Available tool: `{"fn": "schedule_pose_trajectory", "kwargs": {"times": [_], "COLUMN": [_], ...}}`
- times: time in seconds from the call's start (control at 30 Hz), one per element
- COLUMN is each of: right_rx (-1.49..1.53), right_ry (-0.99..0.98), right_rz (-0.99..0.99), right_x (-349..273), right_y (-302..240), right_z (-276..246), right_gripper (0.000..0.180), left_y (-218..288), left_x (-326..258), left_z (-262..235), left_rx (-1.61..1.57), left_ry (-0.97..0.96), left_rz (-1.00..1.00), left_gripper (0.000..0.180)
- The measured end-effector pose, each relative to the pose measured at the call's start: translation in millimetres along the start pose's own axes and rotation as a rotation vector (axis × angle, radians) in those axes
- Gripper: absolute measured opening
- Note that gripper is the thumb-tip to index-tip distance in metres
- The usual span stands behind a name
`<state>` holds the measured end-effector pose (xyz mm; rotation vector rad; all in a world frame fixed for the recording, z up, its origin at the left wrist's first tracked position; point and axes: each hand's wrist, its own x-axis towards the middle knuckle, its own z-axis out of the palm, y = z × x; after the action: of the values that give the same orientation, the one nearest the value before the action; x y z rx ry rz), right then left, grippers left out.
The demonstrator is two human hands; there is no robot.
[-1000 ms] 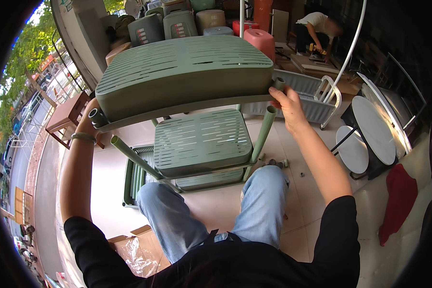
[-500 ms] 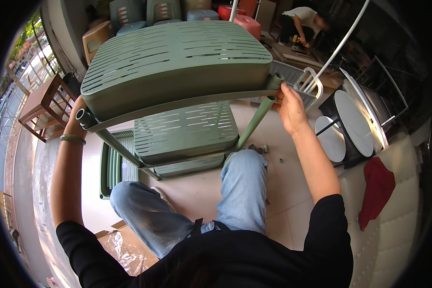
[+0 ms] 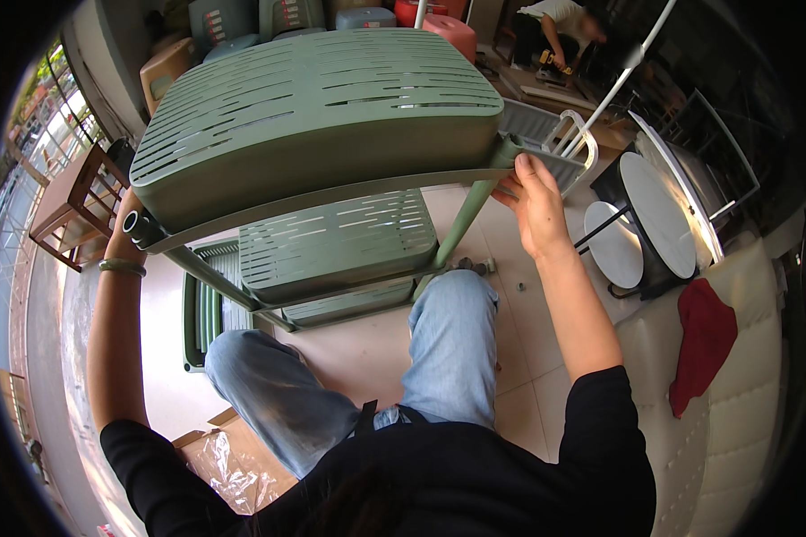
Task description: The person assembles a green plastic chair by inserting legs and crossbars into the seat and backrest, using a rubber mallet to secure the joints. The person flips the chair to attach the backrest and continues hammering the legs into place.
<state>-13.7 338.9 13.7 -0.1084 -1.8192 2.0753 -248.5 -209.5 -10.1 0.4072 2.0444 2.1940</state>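
A green slatted plastic shelf tray (image 3: 322,89) is held level in front of me, between my two hands. My right hand (image 3: 539,204) grips its near right corner, thumb on top beside the round corner sleeve. At the near left corner my left hand (image 3: 124,213) grasps the tray's side, its fingers mostly hidden behind it. A green tube post (image 3: 467,222) rises under the right corner and meets the sleeve. Another post (image 3: 208,276) slants up to the left corner. Below stands a lower slatted tray (image 3: 340,246) of the same rack.
A ribbed green tray (image 3: 208,309) lies on the floor at left, near cardboard with clear plastic (image 3: 233,470). On the right are a pale padded seat (image 3: 743,358) with a red cloth (image 3: 703,345) and round-topped tables (image 3: 655,215). A person (image 3: 555,36) crouches with a yellow power tool behind.
The upper tray has shifted slightly left in view with both my hands. At its right corner, the gap between sleeve and post has closed.
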Motion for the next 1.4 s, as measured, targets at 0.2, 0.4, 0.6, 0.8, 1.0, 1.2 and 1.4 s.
{"fn": "schedule_pose_trajectory", "kwargs": {"times": [0.2,0.4,0.6,0.8,1.0,1.2,1.4], "right_rx": [0.196,0.312,0.299,0.317,0.294,0.289,0.394], "right_ry": [-0.131,-0.122,-0.199,-0.179,-0.184,-0.143,0.007], "right_rz": [-0.005,-0.03,-0.204,-0.263,-0.336,-0.359,-0.341], "right_x": [10,14,6,7,9,8,3], "right_y": [6,16,28,44,51,57,71], "right_z": [-5,2,7,3,1,1,13], "right_gripper": [0.039,0.044,0.053,0.065,0.062,0.057,0.04], "left_y": [12,24,28,21,50,173,146], "left_x": [-7,-22,-26,-19,-15,-62,-63], "left_z": [14,35,42,29,16,154,410], "left_rx": [-0.099,-0.18,-0.158,-0.163,0.066,0.769,1.453], "left_ry": [-0.033,0.105,0.113,0.122,0.056,0.442,-0.487], "left_rz": [-0.024,-0.039,-0.046,-0.074,-0.041,0.932,1.242], "left_gripper": [0.037,0.033,0.034,0.039,0.041,0.03,0.041]}}
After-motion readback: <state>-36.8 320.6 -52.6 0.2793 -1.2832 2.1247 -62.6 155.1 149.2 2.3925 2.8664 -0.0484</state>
